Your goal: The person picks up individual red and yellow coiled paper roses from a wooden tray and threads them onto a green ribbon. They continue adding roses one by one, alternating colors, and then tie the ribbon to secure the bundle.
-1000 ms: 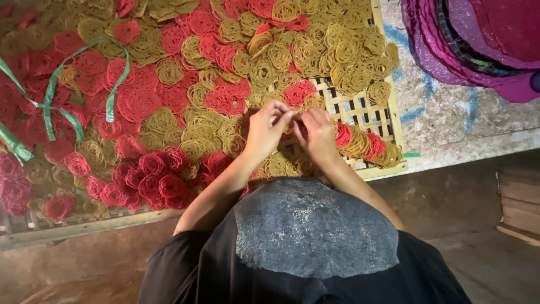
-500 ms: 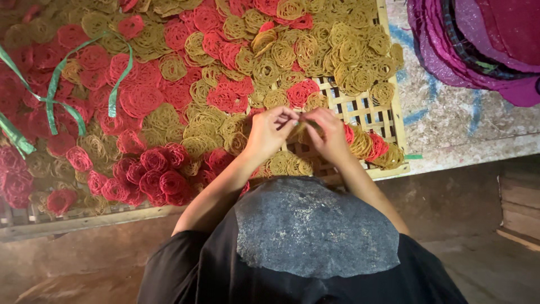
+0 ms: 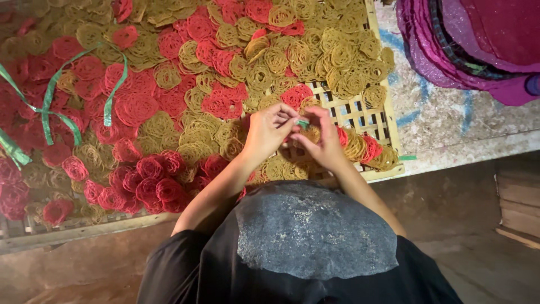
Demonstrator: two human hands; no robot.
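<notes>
Pinching green strip between left hand, right hand | bamboo tray: red, yellow coils

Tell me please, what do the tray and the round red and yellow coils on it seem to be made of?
The tray looks like woven bamboo or split-wood slats, pale and matte, with an open lattice. The coils look like thin dried strands wound into lacy discs, perhaps noodle-like dough, dyed red or yellow; the material is uncertain. Both hands, left and right, meet over them.

I see a woven bamboo tray carrying everything, heaped with red coils and yellow coils. Green strips lie across the red ones at left. The tray rests on a mottled floor.
</notes>
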